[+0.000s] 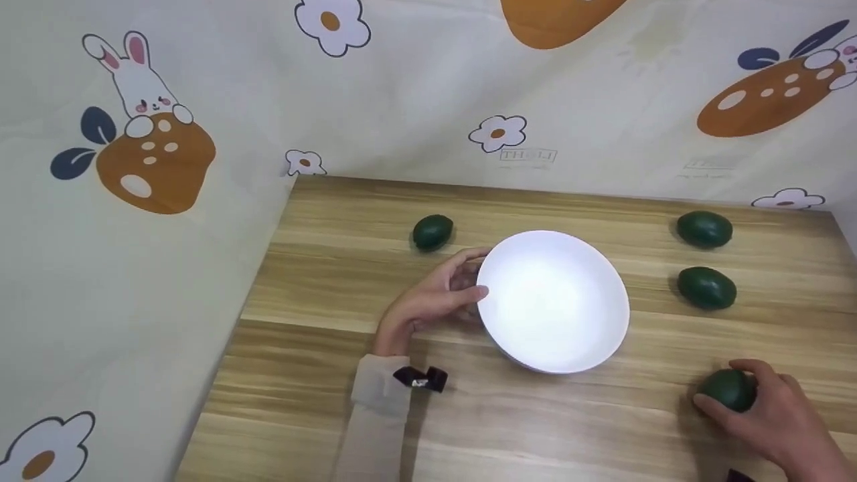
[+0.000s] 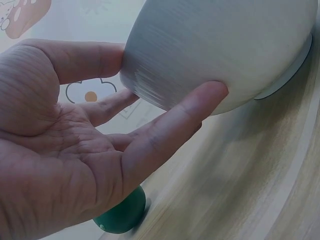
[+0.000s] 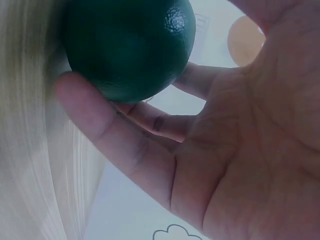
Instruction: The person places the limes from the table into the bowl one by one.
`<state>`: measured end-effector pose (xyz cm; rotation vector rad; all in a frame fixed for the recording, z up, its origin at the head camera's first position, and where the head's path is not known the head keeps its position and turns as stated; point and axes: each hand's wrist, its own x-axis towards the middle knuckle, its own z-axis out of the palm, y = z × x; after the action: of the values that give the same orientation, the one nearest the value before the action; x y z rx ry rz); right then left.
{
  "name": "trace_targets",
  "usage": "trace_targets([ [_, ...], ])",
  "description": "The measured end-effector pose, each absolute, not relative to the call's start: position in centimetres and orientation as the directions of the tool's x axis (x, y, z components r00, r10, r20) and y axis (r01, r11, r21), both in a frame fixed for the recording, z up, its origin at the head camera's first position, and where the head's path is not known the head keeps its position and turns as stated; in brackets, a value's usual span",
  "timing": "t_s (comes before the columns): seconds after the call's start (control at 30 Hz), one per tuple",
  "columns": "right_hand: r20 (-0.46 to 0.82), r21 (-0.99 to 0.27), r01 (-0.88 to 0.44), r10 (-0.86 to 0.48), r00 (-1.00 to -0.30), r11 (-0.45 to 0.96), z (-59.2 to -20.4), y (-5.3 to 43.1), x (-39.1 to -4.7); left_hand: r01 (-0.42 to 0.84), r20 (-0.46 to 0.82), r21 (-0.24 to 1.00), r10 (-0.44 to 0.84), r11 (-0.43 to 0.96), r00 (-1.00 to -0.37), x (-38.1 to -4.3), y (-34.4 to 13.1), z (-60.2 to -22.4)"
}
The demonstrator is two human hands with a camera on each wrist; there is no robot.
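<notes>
A white bowl (image 1: 552, 301) stands near the middle of the wooden table. My left hand (image 1: 438, 291) grips its left side, thumb at the rim and fingers against the outer wall, as the left wrist view shows on the bowl's side (image 2: 215, 50). At the lower right, my right hand (image 1: 776, 408) holds a dark green avocado (image 1: 728, 389) between thumb and fingers. From the right wrist, that glossy avocado (image 3: 130, 45) appears close over the tabletop, with fingers (image 3: 120, 130) around its underside.
Two more dark green avocados, one at the back right (image 1: 704, 229) and one just in front of it (image 1: 707, 288), lie right of the bowl. Another avocado (image 1: 432, 233) lies behind my left hand. A printed cloth (image 1: 415, 100) with rabbits and flowers borders the wooden table (image 1: 321, 281).
</notes>
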<state>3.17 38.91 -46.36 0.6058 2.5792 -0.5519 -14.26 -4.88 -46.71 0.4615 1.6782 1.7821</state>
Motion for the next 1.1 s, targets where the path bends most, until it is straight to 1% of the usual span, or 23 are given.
trace_targets([
  [0.2, -0.477, -0.297, 0.459, 0.286, -0.831, 0.838, -46.1, 38.7, 3.1, -0.251, -0.191, 0.968, 0.656, 0.002, -0.731, -14.2, -4.9, -46.7],
  [0.6, -0.430, -0.310, 0.451, 0.300, -0.852, 0.837, -46.1, 38.5, 2.8, -0.249, -0.196, 0.968, 0.656, 0.013, -0.729, -14.2, -4.8, -46.6],
  [0.8, -0.372, -0.336, 0.405, 0.275, -0.887, 0.851, -45.9, 38.0, 2.6, -0.251, -0.195, 0.968, 0.660, 0.011, -0.725, -14.3, -4.8, -46.8],
  [1.1, -0.352, -0.382, 0.352, 0.218, -0.910, 0.854, -45.8, 37.6, 2.1, -0.229, -0.179, 0.973, 0.662, 0.012, -0.728, -14.4, -4.9, -46.8],
])
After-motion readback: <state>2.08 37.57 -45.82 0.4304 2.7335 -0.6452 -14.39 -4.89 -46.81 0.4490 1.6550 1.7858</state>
